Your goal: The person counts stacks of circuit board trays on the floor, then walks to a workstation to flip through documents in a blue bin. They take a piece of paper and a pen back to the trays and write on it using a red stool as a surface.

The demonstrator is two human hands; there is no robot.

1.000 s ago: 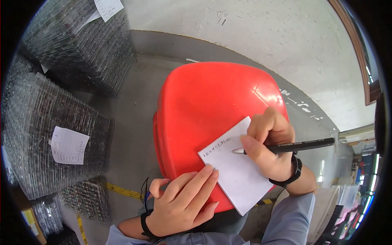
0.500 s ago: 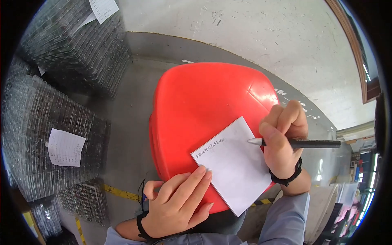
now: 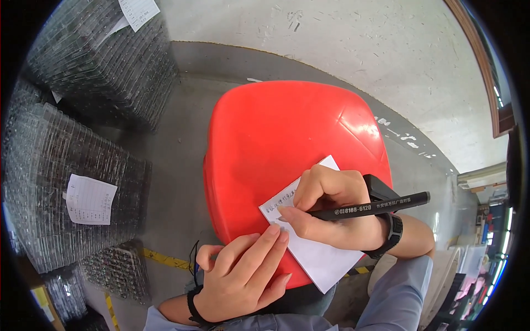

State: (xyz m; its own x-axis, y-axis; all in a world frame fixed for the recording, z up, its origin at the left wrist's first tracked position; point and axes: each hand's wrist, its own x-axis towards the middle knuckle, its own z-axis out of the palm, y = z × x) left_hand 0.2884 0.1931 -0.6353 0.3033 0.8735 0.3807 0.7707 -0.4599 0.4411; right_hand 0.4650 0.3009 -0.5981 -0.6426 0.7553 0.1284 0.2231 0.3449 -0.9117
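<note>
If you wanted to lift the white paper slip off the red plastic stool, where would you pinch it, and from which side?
Pinch the white paper slip at its lower corner, coming from the person's near side: that corner overhangs the red plastic stool edge, free of both hands, while the rest lies flat.

The right hand (image 3: 331,212) covers the middle of the white paper slip (image 3: 320,256), hiding most of the handwritten line and the tip of the black pen (image 3: 370,208). The left hand (image 3: 243,276) hides the red stool's (image 3: 287,143) near edge. Writing on the labels (image 3: 90,199) of the wrapped stacks (image 3: 66,165) is too small to tell.
</note>
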